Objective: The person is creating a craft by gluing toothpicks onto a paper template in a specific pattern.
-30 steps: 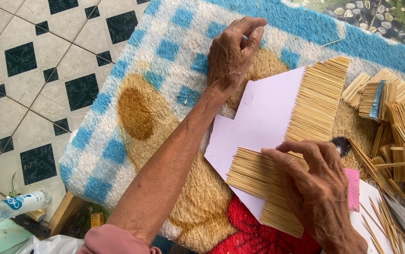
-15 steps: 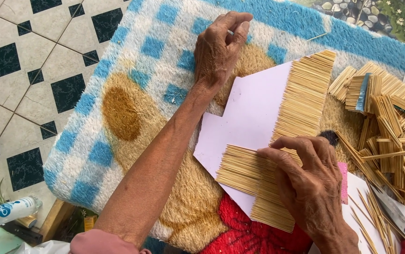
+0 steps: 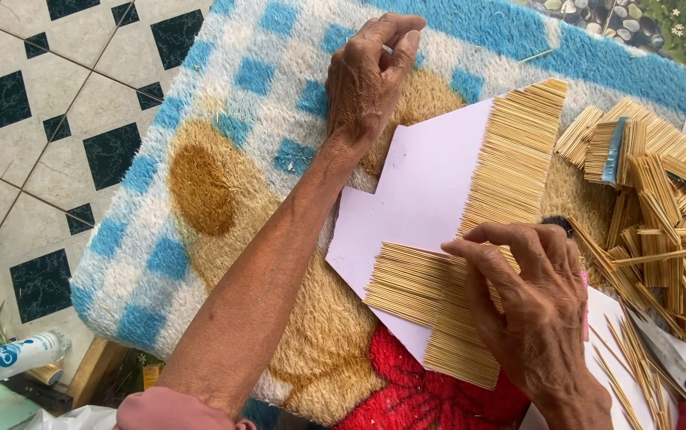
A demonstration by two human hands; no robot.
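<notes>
A pale lilac card cut-out (image 3: 422, 199) lies on a fuzzy blue, white and tan rug (image 3: 224, 175). Rows of thin bamboo sticks (image 3: 518, 151) cover its right side and lower part. My right hand (image 3: 530, 299) presses flat on the lower stick rows (image 3: 419, 287). My left hand (image 3: 371, 72) reaches across to the rug above the card, its fingers pinched on a small thin pale object that is mostly hidden.
A heap of loose stick panels (image 3: 653, 183) lies at the right. Scissors with red handles (image 3: 681, 370) rest at the lower right on white paper. A plastic bottle (image 3: 13, 358) lies on the tiled floor (image 3: 33, 119) at the lower left.
My left hand's fingers have curled tighter at the top of the rug. My right hand stays pressed on the lower sticks. The view has shifted slightly.
</notes>
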